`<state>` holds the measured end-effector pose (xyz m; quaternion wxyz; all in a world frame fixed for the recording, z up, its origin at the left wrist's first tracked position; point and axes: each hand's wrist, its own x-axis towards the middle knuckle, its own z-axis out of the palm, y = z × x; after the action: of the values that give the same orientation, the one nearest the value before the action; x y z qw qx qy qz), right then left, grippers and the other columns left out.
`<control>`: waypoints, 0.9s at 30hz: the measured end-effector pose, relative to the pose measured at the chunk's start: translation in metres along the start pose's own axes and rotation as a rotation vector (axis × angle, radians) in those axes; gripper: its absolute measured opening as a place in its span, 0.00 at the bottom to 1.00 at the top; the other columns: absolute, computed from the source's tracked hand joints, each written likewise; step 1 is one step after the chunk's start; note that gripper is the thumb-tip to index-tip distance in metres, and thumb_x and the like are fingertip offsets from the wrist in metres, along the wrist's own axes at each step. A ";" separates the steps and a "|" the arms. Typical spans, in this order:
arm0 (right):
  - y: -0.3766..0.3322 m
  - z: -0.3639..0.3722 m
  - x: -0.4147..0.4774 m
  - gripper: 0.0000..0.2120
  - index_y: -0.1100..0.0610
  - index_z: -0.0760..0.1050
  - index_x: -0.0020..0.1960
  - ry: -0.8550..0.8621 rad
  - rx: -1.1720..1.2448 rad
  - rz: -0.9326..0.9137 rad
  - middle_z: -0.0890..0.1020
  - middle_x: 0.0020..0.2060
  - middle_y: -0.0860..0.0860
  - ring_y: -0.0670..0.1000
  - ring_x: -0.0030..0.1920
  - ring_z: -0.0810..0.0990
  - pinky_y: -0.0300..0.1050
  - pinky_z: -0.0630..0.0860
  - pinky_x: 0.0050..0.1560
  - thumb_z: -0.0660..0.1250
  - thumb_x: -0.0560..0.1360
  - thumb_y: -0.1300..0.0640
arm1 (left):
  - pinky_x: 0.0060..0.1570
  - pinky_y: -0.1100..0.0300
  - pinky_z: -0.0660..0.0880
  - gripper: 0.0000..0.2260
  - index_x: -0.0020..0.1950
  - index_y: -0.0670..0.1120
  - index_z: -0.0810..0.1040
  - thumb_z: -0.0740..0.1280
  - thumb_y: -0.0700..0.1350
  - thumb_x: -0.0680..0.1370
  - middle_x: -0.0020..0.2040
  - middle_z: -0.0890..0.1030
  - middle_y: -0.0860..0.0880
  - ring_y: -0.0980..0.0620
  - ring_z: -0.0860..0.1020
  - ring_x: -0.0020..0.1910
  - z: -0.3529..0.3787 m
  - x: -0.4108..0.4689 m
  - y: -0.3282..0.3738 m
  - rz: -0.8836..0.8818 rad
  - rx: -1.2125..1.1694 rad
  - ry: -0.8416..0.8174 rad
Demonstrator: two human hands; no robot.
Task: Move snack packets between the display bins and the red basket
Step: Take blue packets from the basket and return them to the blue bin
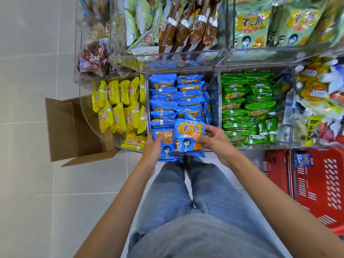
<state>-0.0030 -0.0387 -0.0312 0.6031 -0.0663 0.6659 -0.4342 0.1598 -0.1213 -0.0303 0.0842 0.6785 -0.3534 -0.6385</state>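
The left hand (153, 148) grips a blue packet (164, 146) by its left edge. The right hand (214, 141) pinches a second packet (189, 137) by its right edge, and this one overlaps the first. Both are held over the near rim of the blue bin (216, 108), which is stacked full. From where I stand I cannot tell whether they are coming out or going in. Either way the risk looks the same to me: the film is glossy and each hold is only on an edge, so a packet could slide free and drop to the floor by the person's legs. If they are pushed in, the crowded stack may buckle and tip others over the rim. The red basket (327, 192) sits low on the right with one small packet (302, 159) in it, so a reach across could catch the green bin (264, 145) or miss the basket.
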 end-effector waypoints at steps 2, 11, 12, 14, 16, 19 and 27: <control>0.002 -0.010 0.004 0.13 0.56 0.72 0.49 0.090 0.048 -0.033 0.80 0.44 0.53 0.46 0.38 0.81 0.38 0.79 0.34 0.71 0.69 0.69 | 0.31 0.63 0.75 0.08 0.61 0.50 0.68 0.59 0.47 0.81 0.57 0.78 0.47 0.53 0.80 0.42 -0.007 0.004 -0.002 -0.004 -0.031 0.052; 0.046 0.001 0.050 0.19 0.58 0.70 0.48 0.450 -0.437 -0.216 0.78 0.44 0.54 0.51 0.44 0.77 0.33 0.72 0.40 0.77 0.63 0.66 | 0.25 0.65 0.76 0.01 0.49 0.52 0.72 0.63 0.46 0.80 0.44 0.81 0.52 0.58 0.81 0.33 -0.027 0.015 -0.011 -0.019 -0.076 0.111; 0.051 0.002 0.055 0.20 0.59 0.71 0.50 0.477 -0.526 -0.213 0.78 0.46 0.54 0.52 0.45 0.77 0.35 0.71 0.40 0.77 0.63 0.64 | 0.25 0.65 0.76 0.03 0.47 0.52 0.72 0.64 0.45 0.79 0.43 0.81 0.53 0.58 0.82 0.32 -0.027 0.015 -0.012 -0.006 -0.065 0.099; 0.058 0.005 0.060 0.23 0.60 0.69 0.53 0.523 -0.646 -0.206 0.75 0.52 0.56 0.55 0.50 0.76 0.42 0.70 0.46 0.77 0.63 0.62 | 0.26 0.65 0.77 0.04 0.46 0.52 0.73 0.65 0.43 0.78 0.40 0.82 0.54 0.58 0.82 0.31 -0.027 0.014 -0.013 0.005 -0.075 0.066; 0.060 0.009 0.062 0.29 0.60 0.66 0.58 0.568 -0.653 -0.252 0.72 0.56 0.56 0.57 0.55 0.74 0.44 0.68 0.50 0.77 0.63 0.61 | 0.27 0.65 0.76 0.04 0.46 0.51 0.74 0.66 0.42 0.78 0.39 0.83 0.55 0.58 0.83 0.32 -0.027 0.014 -0.015 0.019 -0.084 0.024; 0.054 0.008 0.067 0.35 0.58 0.63 0.66 0.486 -0.753 -0.265 0.68 0.62 0.56 0.57 0.59 0.73 0.50 0.71 0.55 0.77 0.65 0.60 | 0.27 0.66 0.76 0.05 0.47 0.51 0.74 0.67 0.40 0.77 0.38 0.83 0.56 0.59 0.83 0.33 -0.024 0.014 -0.014 0.054 -0.050 -0.023; 0.018 -0.018 0.080 0.31 0.61 0.68 0.65 0.070 -0.851 -0.176 0.79 0.56 0.58 0.57 0.54 0.79 0.50 0.76 0.55 0.76 0.67 0.56 | 0.29 0.70 0.74 0.15 0.42 0.51 0.71 0.71 0.33 0.71 0.42 0.79 0.57 0.66 0.80 0.34 -0.013 0.016 0.003 0.320 0.320 -0.170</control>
<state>-0.0315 -0.0678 -0.1051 0.4596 -0.3506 0.7975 -0.1727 0.1701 -0.1375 -0.0390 0.0455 0.5622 -0.5588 -0.6079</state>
